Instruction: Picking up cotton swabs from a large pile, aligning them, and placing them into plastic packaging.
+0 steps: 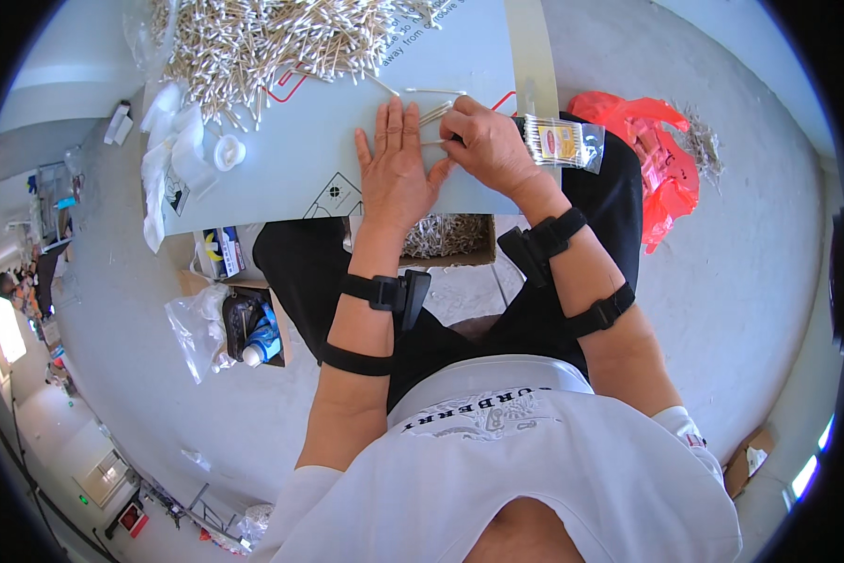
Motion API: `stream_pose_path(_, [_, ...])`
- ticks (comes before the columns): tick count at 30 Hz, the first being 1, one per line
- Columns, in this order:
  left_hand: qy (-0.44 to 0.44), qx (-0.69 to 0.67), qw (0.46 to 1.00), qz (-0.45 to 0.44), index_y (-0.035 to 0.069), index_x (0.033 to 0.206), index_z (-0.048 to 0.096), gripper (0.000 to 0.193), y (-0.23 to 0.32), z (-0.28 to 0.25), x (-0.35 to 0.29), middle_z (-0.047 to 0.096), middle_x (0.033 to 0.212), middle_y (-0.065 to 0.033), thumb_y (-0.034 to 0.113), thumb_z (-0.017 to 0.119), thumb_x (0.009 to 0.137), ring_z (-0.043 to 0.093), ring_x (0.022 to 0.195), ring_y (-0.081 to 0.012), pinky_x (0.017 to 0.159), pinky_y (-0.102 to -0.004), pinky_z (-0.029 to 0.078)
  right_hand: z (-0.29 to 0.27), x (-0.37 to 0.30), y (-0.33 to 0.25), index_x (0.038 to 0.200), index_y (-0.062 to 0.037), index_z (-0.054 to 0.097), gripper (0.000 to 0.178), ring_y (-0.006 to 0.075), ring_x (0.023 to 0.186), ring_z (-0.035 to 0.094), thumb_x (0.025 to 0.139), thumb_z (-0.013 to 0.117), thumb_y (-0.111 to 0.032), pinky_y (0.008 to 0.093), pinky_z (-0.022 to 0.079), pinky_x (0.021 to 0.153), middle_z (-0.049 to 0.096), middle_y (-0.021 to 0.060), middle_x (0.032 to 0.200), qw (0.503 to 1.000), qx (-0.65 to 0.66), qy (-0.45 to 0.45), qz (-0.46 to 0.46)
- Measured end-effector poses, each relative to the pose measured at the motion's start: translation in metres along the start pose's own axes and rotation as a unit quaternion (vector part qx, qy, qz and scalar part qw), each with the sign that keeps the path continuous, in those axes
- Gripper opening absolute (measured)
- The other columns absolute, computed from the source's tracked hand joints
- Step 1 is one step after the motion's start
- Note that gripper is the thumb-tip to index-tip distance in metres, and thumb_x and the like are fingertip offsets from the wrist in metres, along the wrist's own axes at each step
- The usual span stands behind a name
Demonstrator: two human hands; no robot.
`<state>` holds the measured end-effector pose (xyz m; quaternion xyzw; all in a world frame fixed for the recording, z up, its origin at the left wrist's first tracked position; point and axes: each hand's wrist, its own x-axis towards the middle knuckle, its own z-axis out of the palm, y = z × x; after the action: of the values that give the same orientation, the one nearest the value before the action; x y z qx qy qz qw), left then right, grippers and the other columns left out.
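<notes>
My left hand (396, 169) lies flat on the pale board (281, 188), its fingers stretched out and holding nothing. Just to its right, my right hand (486, 145) has its fingers curled and pinched around the ends of a few cotton swabs (433, 114). Its fingertips partly cover them. One loose cotton swab (436, 91) lies beyond the hands, and another slants near the left fingertips. A big heap of cotton swabs (281, 47) spreads over the far left of the board. By the board's right edge rests a clear packet of swabs (560, 141) with a yellow label.
White plastic film and a roll (230, 152) sit at the board's left edge. Below the board is a cardboard box of swabs (450, 236). A red plastic bag (661, 159) stands on the right. Left of my legs, an open carton (276, 328) holds a blue bottle.
</notes>
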<state>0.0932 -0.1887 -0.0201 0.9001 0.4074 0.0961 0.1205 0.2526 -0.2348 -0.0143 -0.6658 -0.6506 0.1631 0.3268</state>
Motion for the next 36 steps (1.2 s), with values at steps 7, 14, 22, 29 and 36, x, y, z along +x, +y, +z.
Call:
stream_pose_path(7, [0.000, -0.026, 1.000, 0.001, 0.003, 0.147, 0.031, 0.084, -0.004, -0.002, -0.002, 0.025, 0.156, -0.0164, 0.042, 0.068, 0.082, 0.020, 0.146, -0.0293, 0.117, -0.0537, 0.007, -0.003, -0.015, -0.007, 0.084, -0.0052, 0.060, 0.015, 0.0317, 0.078, 0.063, 0.074, 0.071, -0.008, 0.0401, 0.051, 0.068, 0.057, 0.0082, 0.089, 0.998, -0.031, 0.031, -0.036])
stream_pose_path(14, [0.011, -0.030, 0.999, 0.015, 0.005, 0.146, 0.034, 0.081, -0.004, -0.003, -0.003, 0.028, 0.155, -0.0166, 0.039, 0.070, 0.081, 0.021, 0.145, -0.0294, 0.117, -0.0539, 0.009, -0.005, -0.009, -0.012, 0.101, -0.0063, 0.065, 0.033, 0.0320, 0.089, 0.064, 0.070, 0.075, -0.009, 0.0400, 0.053, 0.076, 0.056, 0.0111, 0.107, 0.993, 0.010, 0.071, 0.089])
stream_pose_path(22, [0.126, -0.295, 0.947, -0.008, 0.003, 0.145, 0.036, 0.059, -0.009, 0.001, -0.002, 0.032, 0.152, -0.0154, 0.025, 0.057, 0.094, 0.028, 0.142, -0.0289, 0.117, -0.0442, 0.017, 0.006, -0.011, -0.002, 0.118, -0.0040, 0.060, 0.042, 0.0257, 0.099, 0.062, 0.077, 0.070, -0.004, 0.0338, 0.052, 0.085, 0.056, 0.0115, 0.115, 0.986, 0.093, 0.104, 0.094])
stream_pose_path(29, [0.207, -0.637, 0.734, -0.111, -0.001, 0.144, 0.036, 0.048, 0.017, 0.011, 0.013, 0.034, 0.150, -0.0171, 0.016, 0.047, 0.100, 0.034, 0.137, -0.0244, 0.115, -0.0376, 0.022, 0.034, -0.016, -0.018, 0.121, 0.0050, 0.056, 0.031, 0.0219, 0.115, 0.054, 0.091, 0.052, 0.003, 0.0289, 0.041, 0.099, 0.053, 0.0147, 0.132, 0.892, 0.377, 0.225, 0.105])
stream_pose_path(36, [0.206, -0.579, 0.786, -0.068, 0.000, 0.135, 0.046, 0.046, -0.002, 0.004, 0.014, 0.044, 0.140, -0.0167, 0.011, 0.055, 0.091, 0.040, 0.131, -0.0258, 0.111, -0.0392, 0.029, 0.024, -0.017, 0.000, 0.117, 0.0049, 0.057, 0.027, 0.0222, 0.108, 0.059, 0.091, 0.052, 0.003, 0.0289, 0.046, 0.094, 0.059, 0.0150, 0.122, 0.906, 0.339, 0.226, 0.117])
